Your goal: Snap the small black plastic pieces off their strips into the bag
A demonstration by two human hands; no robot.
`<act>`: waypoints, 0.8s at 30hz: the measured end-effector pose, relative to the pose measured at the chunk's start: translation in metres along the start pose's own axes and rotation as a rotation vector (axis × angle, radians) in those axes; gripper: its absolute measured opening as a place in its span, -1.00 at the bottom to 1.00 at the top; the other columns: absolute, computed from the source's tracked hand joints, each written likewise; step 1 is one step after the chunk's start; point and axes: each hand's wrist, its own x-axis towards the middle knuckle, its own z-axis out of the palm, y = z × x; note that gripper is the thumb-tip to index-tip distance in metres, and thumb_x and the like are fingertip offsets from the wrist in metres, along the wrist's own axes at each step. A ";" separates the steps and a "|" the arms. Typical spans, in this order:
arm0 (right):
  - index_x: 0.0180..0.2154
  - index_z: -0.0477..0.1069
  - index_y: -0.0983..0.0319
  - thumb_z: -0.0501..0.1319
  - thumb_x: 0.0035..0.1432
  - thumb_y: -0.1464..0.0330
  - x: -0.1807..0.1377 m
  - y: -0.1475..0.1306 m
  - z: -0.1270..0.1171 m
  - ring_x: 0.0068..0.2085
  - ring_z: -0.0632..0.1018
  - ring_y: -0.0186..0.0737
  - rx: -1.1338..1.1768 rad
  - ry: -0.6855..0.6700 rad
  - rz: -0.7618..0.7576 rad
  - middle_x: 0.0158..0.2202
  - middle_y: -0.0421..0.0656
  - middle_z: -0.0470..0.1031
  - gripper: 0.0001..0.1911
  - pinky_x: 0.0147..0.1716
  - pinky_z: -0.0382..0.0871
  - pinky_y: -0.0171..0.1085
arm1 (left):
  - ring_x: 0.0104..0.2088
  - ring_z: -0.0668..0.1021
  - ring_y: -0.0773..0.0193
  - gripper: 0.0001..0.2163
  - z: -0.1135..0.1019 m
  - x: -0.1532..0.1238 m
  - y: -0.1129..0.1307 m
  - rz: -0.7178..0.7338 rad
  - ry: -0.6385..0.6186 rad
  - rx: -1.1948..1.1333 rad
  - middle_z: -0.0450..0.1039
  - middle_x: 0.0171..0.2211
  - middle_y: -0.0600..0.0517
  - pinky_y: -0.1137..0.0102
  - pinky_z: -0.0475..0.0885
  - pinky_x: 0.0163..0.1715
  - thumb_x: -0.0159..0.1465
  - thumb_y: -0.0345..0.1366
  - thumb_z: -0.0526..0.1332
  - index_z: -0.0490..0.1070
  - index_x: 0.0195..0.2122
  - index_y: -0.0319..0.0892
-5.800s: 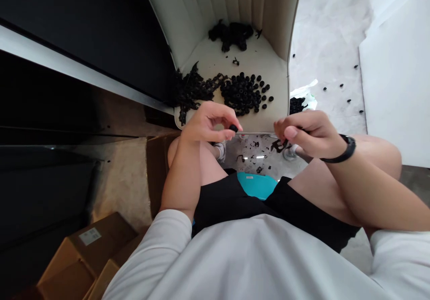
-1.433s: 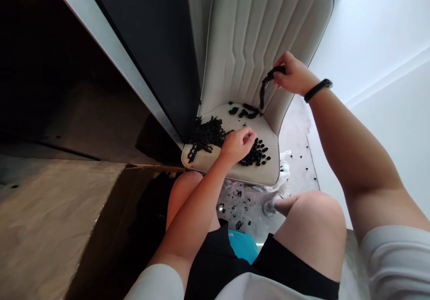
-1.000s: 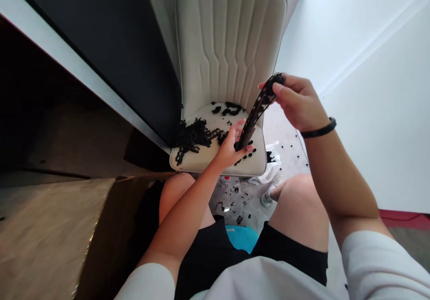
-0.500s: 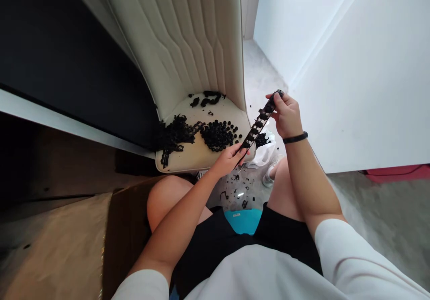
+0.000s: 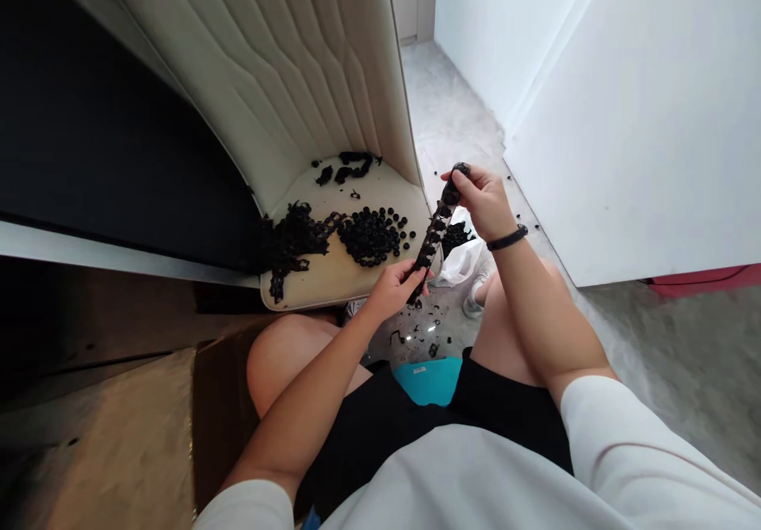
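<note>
A long black rubbery strip (image 5: 438, 224) with a row of holes or round lumps stretches between my two hands, tilted up to the right. My left hand (image 5: 395, 286) pinches its lower end by the front edge of the chair seat. At the upper end, my right hand (image 5: 480, 197) grips it with thumb and fingers. Behind the strip, a heap of small black rings (image 5: 369, 237) lies on the cream chair seat (image 5: 324, 280). Left of the rings is a tangle of black scraps (image 5: 294, 237). More curled black pieces (image 5: 355, 167) rest near the backrest.
A white plastic bag (image 5: 460, 265) holding black pieces (image 5: 456, 237) stands on the floor right of the chair. Black bits (image 5: 433, 349) litter the floor between my legs. A white panel (image 5: 624, 134) stands at right, a dark panel (image 5: 119, 134) at left. A cardboard box (image 5: 219, 419) is beside my left leg.
The view has turned slightly. My right hand has come a little left and the strip now stands steeper and shows more of its lower end. Both hands still hold it.
</note>
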 end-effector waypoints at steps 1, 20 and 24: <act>-0.16 0.64 0.21 0.54 0.08 -0.21 -0.005 0.000 0.003 -0.37 0.56 -0.30 0.017 -0.015 0.003 -0.34 -0.18 0.58 -0.37 -0.37 0.61 -0.30 | -0.47 0.52 0.32 -0.42 -0.001 -0.001 0.000 0.001 0.001 -0.035 0.62 -0.42 -0.02 0.41 0.43 -0.40 0.40 0.24 0.31 0.57 0.03 -0.27; -0.29 0.64 0.14 0.47 0.28 -0.11 -0.065 -0.031 0.051 -0.31 0.51 -0.25 -0.099 -0.330 -0.085 -0.31 -0.15 0.56 -0.55 -0.40 0.44 -0.25 | 0.00 0.73 -0.02 -0.30 -0.009 -0.011 0.018 0.189 -0.218 -0.204 0.71 -0.13 -0.16 0.15 0.59 0.10 0.25 0.22 0.50 0.51 0.25 -0.15; -0.28 0.56 0.14 0.51 0.22 -0.11 -0.070 -0.025 0.058 -0.44 0.46 -0.29 -0.030 -0.397 0.013 -0.39 -0.20 0.51 -0.53 -0.51 0.38 -0.25 | -0.10 0.73 0.05 -0.26 -0.010 -0.011 0.022 0.259 -0.060 -0.247 0.70 -0.20 -0.12 0.23 0.59 -0.03 0.23 0.34 0.44 0.53 0.19 -0.16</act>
